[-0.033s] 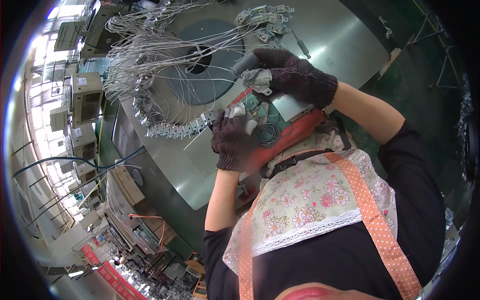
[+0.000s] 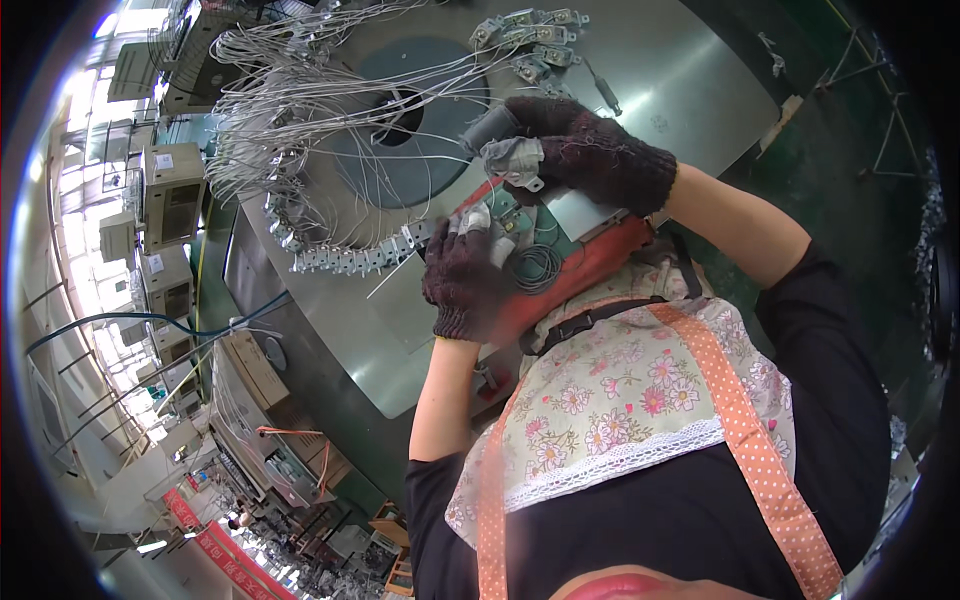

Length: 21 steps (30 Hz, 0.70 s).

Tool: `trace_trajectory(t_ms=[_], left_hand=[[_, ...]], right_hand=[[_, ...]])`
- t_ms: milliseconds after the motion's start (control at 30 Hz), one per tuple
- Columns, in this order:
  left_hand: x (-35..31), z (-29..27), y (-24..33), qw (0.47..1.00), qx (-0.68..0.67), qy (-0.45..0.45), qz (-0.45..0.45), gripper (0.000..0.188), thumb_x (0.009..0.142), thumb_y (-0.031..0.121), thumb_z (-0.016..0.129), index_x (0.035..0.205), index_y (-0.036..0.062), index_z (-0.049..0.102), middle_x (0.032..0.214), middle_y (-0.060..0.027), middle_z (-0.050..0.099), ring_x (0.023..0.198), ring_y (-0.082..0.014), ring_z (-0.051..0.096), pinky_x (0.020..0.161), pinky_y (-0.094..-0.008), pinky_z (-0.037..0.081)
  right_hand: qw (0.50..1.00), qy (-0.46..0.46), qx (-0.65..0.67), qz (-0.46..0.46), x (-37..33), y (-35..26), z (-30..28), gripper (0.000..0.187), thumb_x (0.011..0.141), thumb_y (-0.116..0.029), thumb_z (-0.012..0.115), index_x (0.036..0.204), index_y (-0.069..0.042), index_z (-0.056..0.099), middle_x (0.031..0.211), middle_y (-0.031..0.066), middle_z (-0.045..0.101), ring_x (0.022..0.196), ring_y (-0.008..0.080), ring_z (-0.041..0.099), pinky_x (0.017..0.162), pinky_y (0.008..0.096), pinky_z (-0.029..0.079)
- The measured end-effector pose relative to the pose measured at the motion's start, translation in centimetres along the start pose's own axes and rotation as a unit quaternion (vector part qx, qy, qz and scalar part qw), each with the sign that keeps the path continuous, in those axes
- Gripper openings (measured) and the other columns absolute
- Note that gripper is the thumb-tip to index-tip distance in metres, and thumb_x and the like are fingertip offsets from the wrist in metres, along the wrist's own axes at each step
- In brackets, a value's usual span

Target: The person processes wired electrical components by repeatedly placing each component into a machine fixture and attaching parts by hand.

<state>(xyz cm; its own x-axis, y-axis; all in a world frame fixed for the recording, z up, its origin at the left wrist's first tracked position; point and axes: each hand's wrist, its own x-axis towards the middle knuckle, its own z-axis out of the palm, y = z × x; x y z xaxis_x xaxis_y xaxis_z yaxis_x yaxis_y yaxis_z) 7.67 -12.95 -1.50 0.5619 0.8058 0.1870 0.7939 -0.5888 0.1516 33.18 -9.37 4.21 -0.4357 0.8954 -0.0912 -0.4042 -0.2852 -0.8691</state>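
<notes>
My right hand (image 2: 590,150), in a dark knitted glove with pale wrapping on the fingers, is closed round a dark grey cylinder (image 2: 491,130), seemingly a tool handle. Below it lies a flat grey metal block (image 2: 580,213). My left hand (image 2: 463,275), gloved and wrapped at the fingertips the same way, has its fingers bent down at a small metal part (image 2: 513,222); its fingertips partly hide what they press on. Beside that hand sits a coil of thin grey wire (image 2: 535,268). Red material (image 2: 585,275) runs under the coil, along the table's near edge.
Many thin white wires (image 2: 300,95) spread over the metal table (image 2: 680,60) and a grey disc (image 2: 440,170). A row of small metal brackets (image 2: 350,262) curves at the left; several more metal pieces (image 2: 545,40) lie at the far side. Shelving and boxes (image 2: 170,200) stand beyond the left.
</notes>
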Motion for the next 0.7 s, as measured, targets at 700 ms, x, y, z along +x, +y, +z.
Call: trace_trajectory(t_ms=[700], left_hand=[[-0.7,0.8,-0.5,1.000,-0.018,-0.004,-0.014,0.047,0.087,0.034,0.073,0.124,0.0056,0.066,0.123,-0.0175,0.070,0.121,-0.0366,0.063,0.113,-0.0500,0.042]], right_hand=[[0.982,-0.142,0.125,0.024,-2.1,-2.0,2.0,0.073,0.093,-0.022,0.066,0.156,-0.003,0.036,0.129,0.0128,0.062,0.123,0.0236,0.061,0.112,0.0435,0.050]])
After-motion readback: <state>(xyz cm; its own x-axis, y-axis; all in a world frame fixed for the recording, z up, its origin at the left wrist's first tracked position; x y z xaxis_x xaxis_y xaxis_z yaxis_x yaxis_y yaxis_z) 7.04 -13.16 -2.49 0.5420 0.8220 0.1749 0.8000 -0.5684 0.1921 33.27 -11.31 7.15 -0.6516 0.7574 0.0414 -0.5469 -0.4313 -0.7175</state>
